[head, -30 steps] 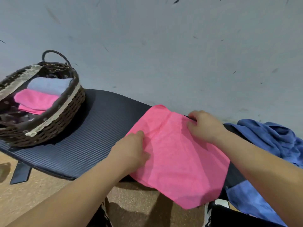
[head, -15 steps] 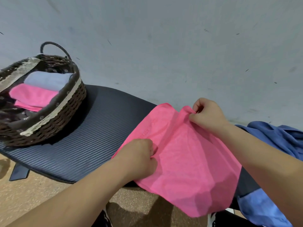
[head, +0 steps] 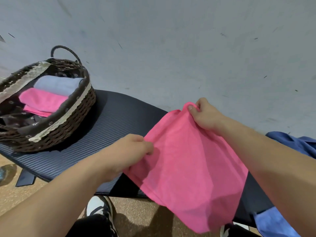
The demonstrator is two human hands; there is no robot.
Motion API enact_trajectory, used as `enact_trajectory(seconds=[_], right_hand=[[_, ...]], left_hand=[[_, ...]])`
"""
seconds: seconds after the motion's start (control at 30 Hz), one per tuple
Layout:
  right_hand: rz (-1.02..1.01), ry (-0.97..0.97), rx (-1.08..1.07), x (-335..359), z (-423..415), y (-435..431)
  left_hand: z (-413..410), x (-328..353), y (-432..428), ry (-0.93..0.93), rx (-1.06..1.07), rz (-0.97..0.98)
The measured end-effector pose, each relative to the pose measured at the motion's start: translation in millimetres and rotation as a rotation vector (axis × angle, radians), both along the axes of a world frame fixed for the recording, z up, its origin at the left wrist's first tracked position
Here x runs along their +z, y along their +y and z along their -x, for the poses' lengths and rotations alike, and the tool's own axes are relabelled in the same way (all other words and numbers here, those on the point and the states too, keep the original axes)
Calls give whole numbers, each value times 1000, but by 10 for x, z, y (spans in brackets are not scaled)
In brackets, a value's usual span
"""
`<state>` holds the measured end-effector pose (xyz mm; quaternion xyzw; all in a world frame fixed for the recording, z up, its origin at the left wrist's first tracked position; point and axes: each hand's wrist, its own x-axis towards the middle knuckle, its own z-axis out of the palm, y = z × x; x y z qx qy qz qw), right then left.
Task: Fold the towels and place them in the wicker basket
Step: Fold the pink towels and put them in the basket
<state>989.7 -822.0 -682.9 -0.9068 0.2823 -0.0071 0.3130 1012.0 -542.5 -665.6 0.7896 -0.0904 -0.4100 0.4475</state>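
Padding (head: 109,127), dark blue with thin ridges, covers a low bench that stands against a grey wall (head: 171,48) with small marks on it. Brown speckled floor (head: 20,197) shows below. The wicker basket (head: 71,124) sits on the padding. Inside it a folded pale blue towel (head: 56,83) and a folded pink towel (head: 41,100) lie side by side.

Right of the basket, well apart from it, a big pink towel (head: 188,168) is held up. It is soft and wrinkled, and its low end hangs past the front edge of the bench. The left hand (head: 130,151), nearer the basket, pinches the towel's side edge with curled fingers. The right hand (head: 205,115), farther from the basket, grips the top corner in a fist.

A wide strip of padding shows between the basket and the pink towel. Far right of the basket, blue cloths (head: 294,142) lie in a heap. A black and white shoe (head: 99,207) stands on the floor, below and right of the basket.
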Motion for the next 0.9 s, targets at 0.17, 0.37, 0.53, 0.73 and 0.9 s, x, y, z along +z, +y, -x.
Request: enact_trajectory(seconds=[0.17, 0.37, 0.53, 0.73, 0.9], right_hand=[[88, 132, 137, -150, -166, 105], [90, -44, 51, -300, -258, 231], [64, -94, 6, -329, -290, 233], [154, 29, 22, -371, -364, 303], [196, 59, 114, -421, -396, 304]], left_hand=[[-77, -140, 154, -371, -95, -232], [-90, -165, 224, -460, -235, -295], [-102, -112, 239, -326, -140, -260], [-203, -181, 312, -435, -206, -352], [-227, -188, 347, -664, -317, -555]])
